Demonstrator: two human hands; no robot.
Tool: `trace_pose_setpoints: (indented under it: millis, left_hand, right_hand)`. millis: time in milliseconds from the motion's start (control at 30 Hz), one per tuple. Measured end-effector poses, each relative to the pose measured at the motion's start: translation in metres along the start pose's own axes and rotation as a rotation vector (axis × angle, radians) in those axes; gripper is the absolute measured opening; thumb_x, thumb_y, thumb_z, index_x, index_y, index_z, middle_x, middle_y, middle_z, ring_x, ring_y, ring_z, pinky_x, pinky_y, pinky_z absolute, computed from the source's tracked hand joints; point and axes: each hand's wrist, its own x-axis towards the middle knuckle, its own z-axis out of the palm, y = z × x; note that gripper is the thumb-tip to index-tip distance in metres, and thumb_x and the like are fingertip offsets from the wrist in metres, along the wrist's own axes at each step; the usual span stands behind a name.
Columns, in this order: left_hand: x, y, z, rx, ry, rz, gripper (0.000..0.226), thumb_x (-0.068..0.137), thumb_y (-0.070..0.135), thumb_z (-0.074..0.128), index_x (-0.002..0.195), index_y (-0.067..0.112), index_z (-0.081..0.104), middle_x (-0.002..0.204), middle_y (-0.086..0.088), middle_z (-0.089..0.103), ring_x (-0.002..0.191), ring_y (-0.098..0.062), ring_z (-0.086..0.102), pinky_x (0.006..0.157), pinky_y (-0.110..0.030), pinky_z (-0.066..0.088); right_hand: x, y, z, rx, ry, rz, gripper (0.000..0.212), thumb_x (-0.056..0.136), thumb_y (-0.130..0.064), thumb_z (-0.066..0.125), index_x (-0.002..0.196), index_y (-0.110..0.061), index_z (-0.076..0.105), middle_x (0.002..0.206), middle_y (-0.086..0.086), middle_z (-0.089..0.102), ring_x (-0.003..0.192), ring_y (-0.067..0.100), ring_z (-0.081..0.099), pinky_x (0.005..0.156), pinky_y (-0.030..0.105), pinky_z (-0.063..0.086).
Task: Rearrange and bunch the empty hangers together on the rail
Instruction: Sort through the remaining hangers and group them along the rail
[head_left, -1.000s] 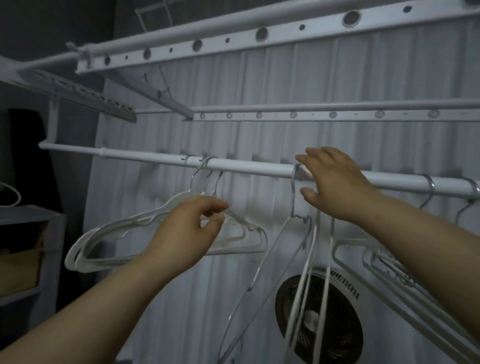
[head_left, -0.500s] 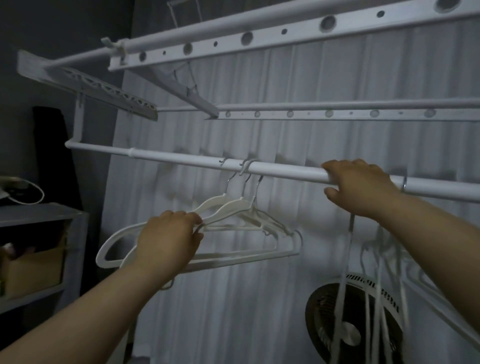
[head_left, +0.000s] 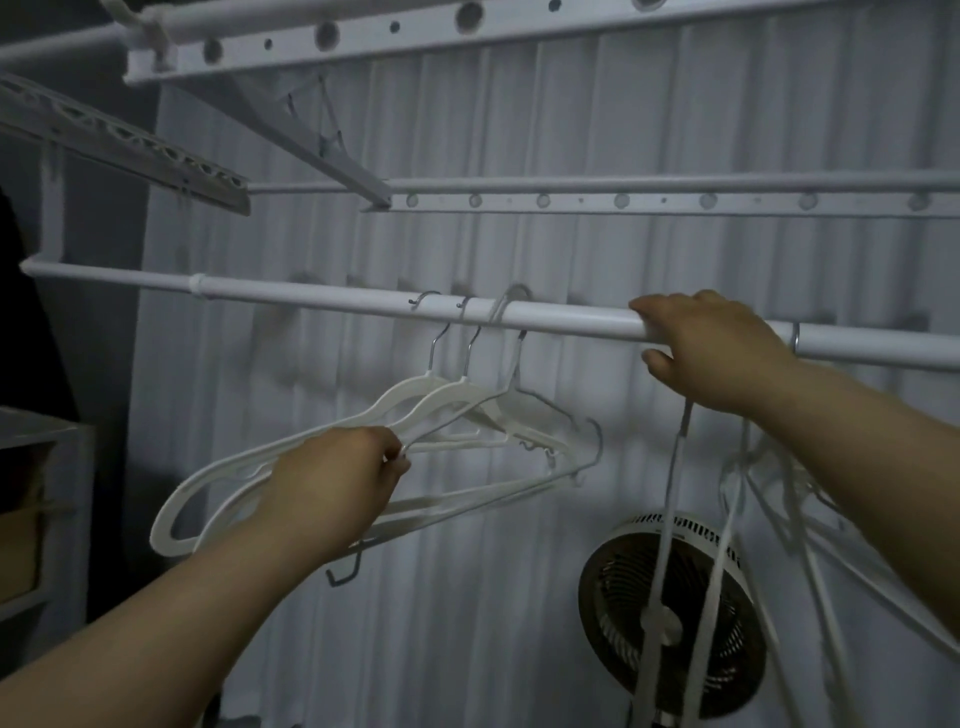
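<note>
Hangers (head_left: 441, 387) in a bunch of three hook mid-frame on the rail (head_left: 311, 297), left hand (head_left: 337, 483) centre-left with fingers clamped on their near shoulder. Right hand (head_left: 711, 353) right of centre, fingers curled over the rail, loose hangers (head_left: 670, 519) dangling below it, in front of the fan (head_left: 613, 597).

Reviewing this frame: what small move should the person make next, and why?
Probably slide the right hand leftward along the white tubular rail, carrying the thin white hangers dangling beneath it. A bare stretch of rail separates them from the white plastic hangers whose shoulder the left hand grips, so closing that gap would bunch both groups.
</note>
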Motion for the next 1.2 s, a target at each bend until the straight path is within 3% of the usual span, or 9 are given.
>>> trace_pose_setpoints:
  millis: [133,467,667,767,867,933,1000,1133,1200]
  left_hand:
    - [0.007,0.007,-0.003,-0.038,0.012,0.016,0.024,0.093,0.036,0.044,0.099,0.023,0.063,0.086,0.002,0.063,0.092,-0.021,0.061,0.065,-0.025,0.034]
    - [0.041,0.052,0.0,-0.002,-0.052,0.07,0.031,0.093,0.034,0.046,0.099,0.014,0.068,0.102,-0.007,0.068,0.097,-0.026,0.061,0.068,-0.026,0.035]
    - [0.038,0.064,0.024,0.007,-0.192,0.059,0.029,0.092,0.035,0.046,0.095,0.016,0.068,0.101,-0.004,0.068,0.099,-0.024,0.062,0.074,-0.028,0.039]
    - [0.019,0.053,0.031,-0.14,-0.338,-0.043,0.03,0.091,0.036,0.048,0.086,0.016,0.071,0.081,0.001,0.069,0.082,-0.017,0.064,0.068,-0.024,0.04]
    - [-0.01,0.037,0.034,-0.29,-0.4,-0.162,0.032,0.089,0.037,0.053,0.058,0.029,0.058,0.059,0.013,0.059,0.06,-0.004,0.054,0.064,-0.023,0.042]
    - [-0.033,0.029,0.032,-0.345,-0.389,-0.219,0.031,0.088,0.037,0.054,0.057,0.033,0.055,0.056,0.014,0.059,0.056,0.001,0.051,0.058,-0.021,0.043]
    - [-0.055,0.022,0.023,-0.341,-0.36,-0.25,0.031,0.089,0.037,0.054,0.058,0.035,0.054,0.056,0.014,0.059,0.052,0.002,0.05,0.053,-0.019,0.039]
    - [-0.092,0.012,-0.004,-0.374,-0.267,-0.332,0.042,0.087,0.032,0.058,0.045,0.033,0.053,0.042,0.015,0.059,0.053,-0.004,0.053,0.059,-0.023,0.041]
    - [-0.105,0.008,-0.018,-0.402,-0.236,-0.359,0.041,0.086,0.028,0.06,0.046,0.032,0.054,0.037,0.019,0.058,0.052,-0.009,0.055,0.061,-0.025,0.044]
  right_hand:
    - [-0.001,0.001,-0.001,-0.002,-0.008,0.003,0.049,0.092,-0.024,0.046,0.139,-0.018,0.033,0.131,0.01,0.05,0.118,0.029,0.043,0.093,0.035,0.035]
    - [-0.006,0.008,-0.008,0.006,-0.064,-0.027,0.053,0.093,-0.025,0.045,0.142,-0.02,0.027,0.134,0.009,0.046,0.12,0.027,0.041,0.094,0.035,0.035]
    - [-0.006,0.012,-0.008,0.033,-0.073,-0.047,0.054,0.092,-0.025,0.047,0.142,-0.02,0.027,0.136,0.008,0.046,0.121,0.027,0.04,0.095,0.033,0.033]
    - [-0.009,0.011,-0.008,0.03,-0.055,-0.086,0.056,0.091,-0.027,0.049,0.142,-0.019,0.027,0.141,0.007,0.041,0.128,0.026,0.035,0.101,0.032,0.028]
    - [-0.016,0.008,-0.004,0.033,0.012,-0.126,0.057,0.09,-0.026,0.052,0.142,-0.017,0.03,0.149,0.005,0.032,0.139,0.025,0.021,0.112,0.032,0.014]
    - [-0.022,0.002,0.001,0.037,0.112,-0.235,0.049,0.086,-0.017,0.057,0.134,-0.01,0.046,0.143,0.011,0.044,0.136,0.034,0.029,0.113,0.041,0.021]
    - [-0.023,-0.004,0.006,0.062,0.236,-0.368,0.039,0.077,-0.009,0.061,0.115,-0.004,0.063,0.121,0.018,0.063,0.119,0.044,0.05,0.101,0.051,0.037]
    - [-0.031,-0.026,-0.003,0.217,-0.02,-0.355,0.048,0.091,-0.025,0.05,0.138,-0.018,0.04,0.143,0.004,0.044,0.133,0.024,0.033,0.106,0.031,0.026]
    - [-0.035,-0.038,-0.007,0.323,-0.169,-0.338,0.051,0.091,-0.03,0.051,0.139,-0.019,0.036,0.142,0.002,0.045,0.13,0.02,0.039,0.1,0.026,0.031]
